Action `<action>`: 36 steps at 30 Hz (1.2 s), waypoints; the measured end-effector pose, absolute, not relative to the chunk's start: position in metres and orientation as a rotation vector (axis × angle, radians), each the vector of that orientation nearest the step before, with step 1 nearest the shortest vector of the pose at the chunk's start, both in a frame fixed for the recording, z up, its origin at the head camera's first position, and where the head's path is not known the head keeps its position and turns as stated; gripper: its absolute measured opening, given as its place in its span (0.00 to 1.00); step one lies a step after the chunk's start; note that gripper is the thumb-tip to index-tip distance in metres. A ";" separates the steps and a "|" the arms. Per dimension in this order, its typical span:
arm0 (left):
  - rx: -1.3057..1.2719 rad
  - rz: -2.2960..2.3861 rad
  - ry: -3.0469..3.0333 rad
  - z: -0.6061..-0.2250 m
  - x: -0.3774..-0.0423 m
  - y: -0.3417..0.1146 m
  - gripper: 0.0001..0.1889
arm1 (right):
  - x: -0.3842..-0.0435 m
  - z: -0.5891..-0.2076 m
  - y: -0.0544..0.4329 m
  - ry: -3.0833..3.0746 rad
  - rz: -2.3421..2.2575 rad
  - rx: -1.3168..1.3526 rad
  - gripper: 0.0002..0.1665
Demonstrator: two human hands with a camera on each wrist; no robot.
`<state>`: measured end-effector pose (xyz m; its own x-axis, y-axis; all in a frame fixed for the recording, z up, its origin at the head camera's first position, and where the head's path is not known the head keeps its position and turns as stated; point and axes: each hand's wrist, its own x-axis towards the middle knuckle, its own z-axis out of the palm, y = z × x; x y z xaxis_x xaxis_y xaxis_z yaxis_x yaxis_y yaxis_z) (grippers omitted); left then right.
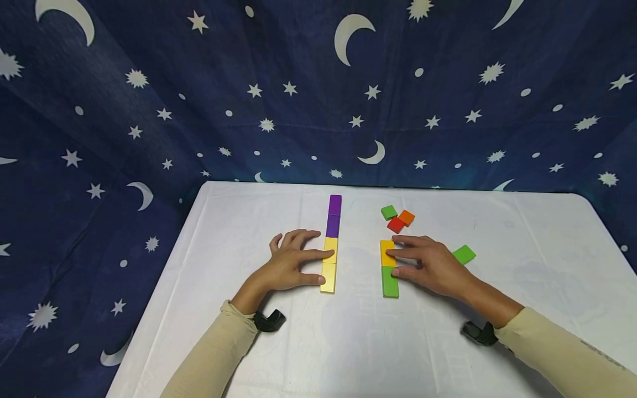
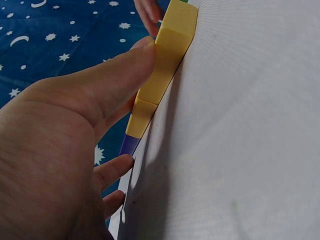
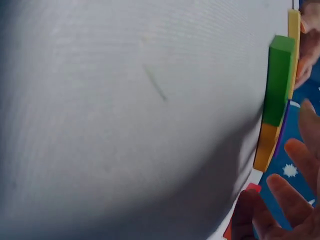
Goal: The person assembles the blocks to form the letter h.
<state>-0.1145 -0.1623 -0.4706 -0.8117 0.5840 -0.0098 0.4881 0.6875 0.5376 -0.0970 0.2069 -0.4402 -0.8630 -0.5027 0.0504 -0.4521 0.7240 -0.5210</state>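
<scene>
Two pale yellow blocks (image 1: 328, 277) and two purple blocks (image 1: 334, 214) lie end to end in a straight row, purple at the far end. My left hand (image 1: 283, 267) is beside the yellow pair, its thumb at the near block's left edge and its index fingertip on the farther one. To the right, an amber block (image 1: 386, 246) lies end to end with a green block (image 1: 390, 287). My right hand (image 1: 438, 269) reaches them from the right, index fingertip on the amber block and thumb on the green one. In the right wrist view the green block (image 3: 280, 80) stands out in front.
Beyond the right hand lie a small green block (image 1: 389, 212), a red block (image 1: 396, 225) and an orange block (image 1: 407, 218), close together. Another green block (image 1: 465, 254) sits behind the right wrist. A white cloth covers the table (image 1: 368, 342); a dark star-and-moon curtain (image 1: 308, 72) hangs behind.
</scene>
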 end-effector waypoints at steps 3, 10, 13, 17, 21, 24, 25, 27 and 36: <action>0.869 0.790 2.715 -0.471 -0.114 -0.162 0.32 | -0.098 -0.437 0.212 2.886 -0.855 -0.719 0.27; 0.873 0.781 2.724 -0.471 -0.114 -0.163 0.31 | -0.100 -0.429 0.236 3.064 -0.823 -0.521 0.22; 0.870 0.779 2.724 -0.472 -0.114 -0.162 0.31 | -0.099 -0.425 0.252 3.105 -0.767 -0.421 0.22; 0.868 0.781 2.723 -0.472 -0.114 -0.162 0.31 | -0.096 -0.425 0.279 3.121 -0.695 -0.346 0.24; 0.876 0.783 2.719 -0.472 -0.114 -0.163 0.31 | -0.092 -0.432 0.303 3.120 -0.616 -0.288 0.26; 0.882 0.790 2.718 -0.471 -0.114 -0.163 0.31 | -0.090 -0.437 0.313 3.114 -0.586 -0.240 0.28; 0.881 0.790 2.719 -0.471 -0.114 -0.163 0.31 | -0.089 -0.438 0.316 3.108 -0.591 -0.227 0.29; 0.878 0.793 2.719 -0.470 -0.114 -0.163 0.31 | -0.088 -0.440 0.318 3.103 -0.598 -0.196 0.31; 0.873 0.796 2.714 -0.471 -0.114 -0.163 0.31 | -0.085 -0.443 0.314 3.093 -0.604 -0.133 0.38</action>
<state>-0.1143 -0.1631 -0.4709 -0.8110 0.5850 -0.0080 0.4879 0.6838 0.5425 -0.0851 0.3140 -0.4433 -0.9964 -0.0804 0.0284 -0.0852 0.9232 -0.3749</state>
